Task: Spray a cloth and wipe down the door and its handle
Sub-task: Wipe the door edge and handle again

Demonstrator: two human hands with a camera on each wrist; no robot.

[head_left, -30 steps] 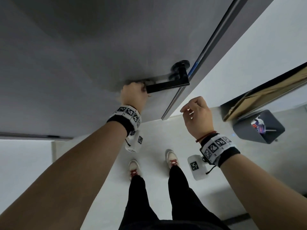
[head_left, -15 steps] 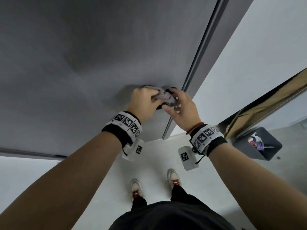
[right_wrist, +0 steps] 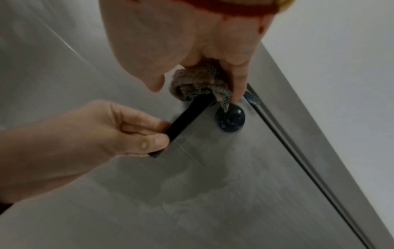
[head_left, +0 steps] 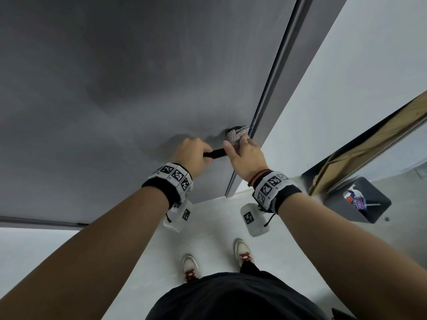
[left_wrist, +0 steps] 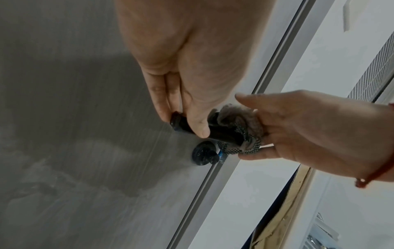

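Observation:
The grey door [head_left: 138, 88] fills the upper left of the head view. Its black lever handle [head_left: 216, 153] sticks out near the door's right edge. My left hand [head_left: 191, 155] grips the free end of the lever [right_wrist: 192, 112], fingers curled round it. My right hand [head_left: 245, 155] holds a bunched grey cloth [head_left: 236, 134] against the pivot end of the lever. In the left wrist view the cloth [left_wrist: 241, 121] wraps over the handle [left_wrist: 221, 133], just above a round black lock plate [left_wrist: 204, 155]. The thumb of the right hand [right_wrist: 202, 79] is lifted off the cloth [right_wrist: 192, 80].
A darker damp patch [right_wrist: 170, 182] marks the door below the handle. The door frame [head_left: 277, 65] and a white wall lie right of it. A grey bin [head_left: 342, 204] with a spray bottle [head_left: 355, 199] stands on the floor at right, beside a leaning wooden board [head_left: 369, 139].
My right hand has come up from mid-air to the handle and now holds the cloth at its pivot end. The left hand met it there, then slid back to the lever's free end.

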